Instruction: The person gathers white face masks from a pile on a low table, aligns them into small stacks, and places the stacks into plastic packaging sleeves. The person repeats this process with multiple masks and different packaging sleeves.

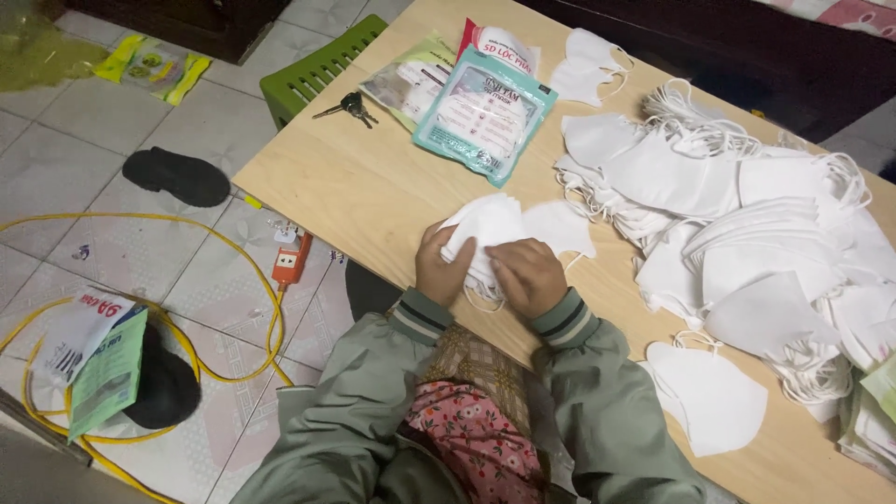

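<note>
At the near edge of the pale wooden counter (373, 201), both hands close on a small stack of white fabric face masks (495, 229). The left hand (441, 271) wraps the stack's left side, its fingers (432, 245) curled around the edge. The right hand (530, 275) lies knuckles up just beside it, its fingers (509, 266) bent down onto the masks and pinching them. A thin ear loop hangs under the stack between the two hands. Both wrists come out of grey-green jacket sleeves with striped cuffs, forearms angled inward from the person's lap.

To the right, a single white mask (709, 392) lies flat near the counter's edge. Beyond it a large loose heap of white masks with ear loops (747, 224) covers the right half of the counter.

Farther back, a clear teal-printed plastic packet (485, 117) holds folded white masks; more packets lie under it, and a bunch of dark keys (350, 107) sits just left of them. On the tiled floor, a yellow cable (224, 280) loops past an orange plug strip (291, 261).
</note>
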